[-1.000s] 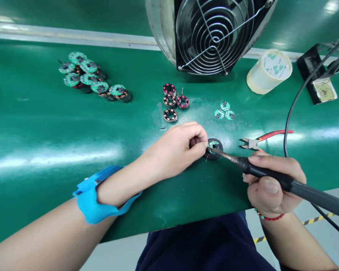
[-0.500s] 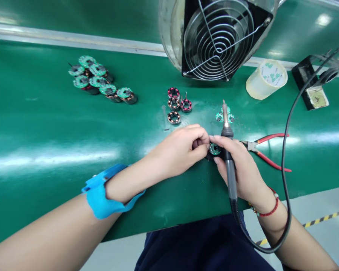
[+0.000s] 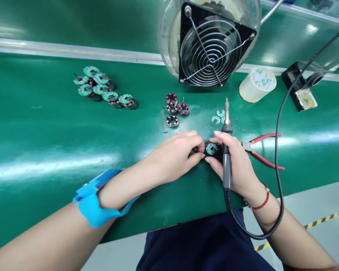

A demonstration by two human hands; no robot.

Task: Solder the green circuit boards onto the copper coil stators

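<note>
A small round green circuit board (image 3: 211, 148) sits on a dark motor stator between my two hands, just above the mat. My left hand (image 3: 183, 152) is closed, its thumb and fingertips pinching the left edge of the stator; the exact grip is partly hidden. In my right hand (image 3: 237, 162) lies a soldering iron (image 3: 226, 165), its metal tip pointing away from me. The right thumb and fingers also reach round the right side of the stator. Close beyond the iron are several loose green boards (image 3: 216, 119). Bare wound stator rings (image 3: 172, 121) lie ahead of my left hand.
Red-handled cutters (image 3: 264, 150) lie right of my right hand. A fan (image 3: 210, 60) stands at the back, beside a tape roll (image 3: 257, 84) and an iron stand (image 3: 299, 88). Several board-topped stators (image 3: 110, 98) stand at left. The iron's cable (image 3: 278, 150) loops over my right forearm.
The view has shifted slightly. Between my hands the board has turned and shows more fully. My right fingers have shifted around the stator, with the soldering iron still in that hand.
</note>
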